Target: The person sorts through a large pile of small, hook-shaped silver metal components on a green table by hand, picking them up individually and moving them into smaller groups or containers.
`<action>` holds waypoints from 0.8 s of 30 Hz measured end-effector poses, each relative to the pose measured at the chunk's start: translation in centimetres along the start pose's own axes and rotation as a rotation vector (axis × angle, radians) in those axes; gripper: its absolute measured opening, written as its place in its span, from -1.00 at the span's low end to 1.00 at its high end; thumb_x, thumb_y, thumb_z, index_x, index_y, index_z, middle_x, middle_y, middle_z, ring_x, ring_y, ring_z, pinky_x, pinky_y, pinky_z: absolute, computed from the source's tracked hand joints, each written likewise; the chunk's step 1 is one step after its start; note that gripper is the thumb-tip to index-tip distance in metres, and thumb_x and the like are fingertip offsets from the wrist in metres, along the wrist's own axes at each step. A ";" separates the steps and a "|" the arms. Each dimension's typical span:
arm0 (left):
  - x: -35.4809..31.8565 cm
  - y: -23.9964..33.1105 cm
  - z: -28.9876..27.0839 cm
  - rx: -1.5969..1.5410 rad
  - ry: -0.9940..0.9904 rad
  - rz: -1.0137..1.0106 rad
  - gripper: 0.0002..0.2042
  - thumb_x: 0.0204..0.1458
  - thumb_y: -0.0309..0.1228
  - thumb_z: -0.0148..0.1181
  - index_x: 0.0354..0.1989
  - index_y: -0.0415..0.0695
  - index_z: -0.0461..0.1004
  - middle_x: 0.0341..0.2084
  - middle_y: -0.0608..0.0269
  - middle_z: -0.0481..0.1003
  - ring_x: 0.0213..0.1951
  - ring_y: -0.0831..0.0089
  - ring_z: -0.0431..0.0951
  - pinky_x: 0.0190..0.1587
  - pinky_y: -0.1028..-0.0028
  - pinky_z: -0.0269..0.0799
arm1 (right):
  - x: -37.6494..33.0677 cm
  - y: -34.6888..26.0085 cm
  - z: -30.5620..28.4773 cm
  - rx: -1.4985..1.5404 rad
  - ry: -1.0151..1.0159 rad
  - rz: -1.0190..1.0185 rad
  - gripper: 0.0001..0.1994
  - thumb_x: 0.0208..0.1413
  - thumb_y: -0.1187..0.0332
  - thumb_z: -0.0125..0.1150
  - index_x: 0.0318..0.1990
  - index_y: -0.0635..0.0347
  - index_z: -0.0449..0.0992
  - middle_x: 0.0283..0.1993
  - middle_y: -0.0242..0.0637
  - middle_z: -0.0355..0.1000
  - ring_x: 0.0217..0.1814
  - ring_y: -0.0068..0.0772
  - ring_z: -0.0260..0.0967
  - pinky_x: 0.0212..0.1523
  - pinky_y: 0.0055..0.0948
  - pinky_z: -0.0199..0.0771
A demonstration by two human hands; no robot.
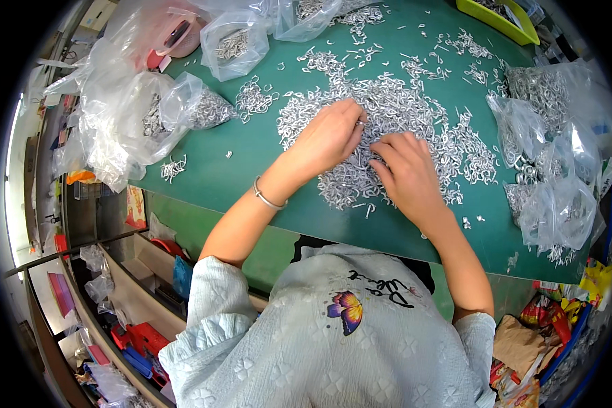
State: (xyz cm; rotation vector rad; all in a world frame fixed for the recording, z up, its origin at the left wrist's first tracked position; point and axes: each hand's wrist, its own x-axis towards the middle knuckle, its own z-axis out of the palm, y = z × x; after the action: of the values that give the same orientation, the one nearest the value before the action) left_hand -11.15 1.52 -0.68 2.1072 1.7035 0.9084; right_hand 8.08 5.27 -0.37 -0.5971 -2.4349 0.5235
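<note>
Left hand (333, 132): fingers bent and bunched together, back of the hand toward us; we can't tell if a piece is pinched in the fingertips. Right hand (409, 166): half curled, thumb set apart from the bent fingers; we can't confirm a grip there either. Hands are just beside each other, fingertips turned inward, both over the main pile (394, 102) of small silver curved metal pieces. We see a bracelet (268, 195) on the left wrist.

Pile sits mid-table on the green tabletop (217, 163), thinning into loose scatter on the far side and to the right. Left of it we have a small cluster (253, 98) of the same kind of pieces, and nearer the left edge a smaller heap (173, 168).

Further left: a clear bag (211, 109) of pieces, mouth toward the left. Far left, an open bag (232, 46) of straighter-looking parts, with a pink basket (183, 39) beside it. Far right, a yellow-green tray (468, 9) with metal parts inside. Along the right edge we see several filled plastic bags (557, 211). Below the table at near right, snack-type packets (551, 316) and brown paper (520, 343).
</note>
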 end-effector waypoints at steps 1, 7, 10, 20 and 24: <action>-0.1 -0.1 0.0 -0.023 0.032 -0.006 -0.84 0.02 -0.60 0.10 -0.21 -0.26 0.41 -0.35 -0.03 0.41 -0.23 -0.02 0.45 -0.15 0.19 0.37 | 0.1 0.4 0.8 -0.033 -0.019 -0.019 -0.89 -0.03 0.47 0.23 -0.32 0.24 0.51 -0.22 -0.29 0.38 -0.11 -0.24 0.29 -0.10 -0.29 0.24; -0.5 -1.2 0.7 0.083 0.032 0.042 -0.86 0.03 -0.56 0.14 -0.22 -0.20 0.44 -0.30 0.08 0.47 -0.14 0.10 0.47 -0.18 0.20 0.29 | 0.3 1.7 1.0 -0.129 -0.041 -0.106 -0.95 -0.05 0.49 0.17 -0.39 0.21 0.47 -0.27 -0.32 0.37 -0.15 -0.27 0.28 -0.13 -0.32 0.22; -0.2 -1.7 0.7 0.034 0.121 0.101 -0.92 -0.04 -0.61 0.18 -0.34 -0.24 0.46 -0.32 0.08 0.50 -0.25 0.09 0.51 -0.24 0.23 0.36 | -1.0 2.0 -2.1 0.030 0.041 0.074 -0.93 -0.05 0.55 0.23 -0.37 0.27 0.51 -0.34 -0.23 0.44 -0.25 -0.21 0.35 -0.16 -0.29 0.28; -2.2 6.5 5.6 -0.182 0.132 0.081 -0.83 -0.05 -0.66 0.17 -0.26 -0.23 0.53 -0.26 0.06 0.49 -0.21 0.08 0.53 -0.18 0.29 0.49 | -13.9 5.0 -10.5 -0.033 -0.044 0.510 -0.90 -0.10 0.63 0.27 -0.40 0.34 0.47 -0.35 -0.19 0.39 -0.26 -0.15 0.34 -0.17 -0.30 0.34; -1.3 9.5 9.4 -0.165 0.089 0.104 -0.79 -0.06 -0.70 0.13 -0.22 -0.25 0.51 -0.25 0.03 0.47 -0.24 0.05 0.52 -0.21 0.30 0.49 | -14.7 4.0 -10.8 0.040 -0.012 0.510 -0.85 -0.11 0.64 0.28 -0.34 0.35 0.49 -0.27 -0.17 0.39 -0.21 -0.11 0.35 -0.13 -0.28 0.35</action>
State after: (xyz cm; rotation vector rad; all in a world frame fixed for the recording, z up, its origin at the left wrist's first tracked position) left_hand 1.95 -0.66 -2.73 2.0901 1.5126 1.1477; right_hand 26.67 3.39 -0.49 -1.2103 -2.2683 0.7741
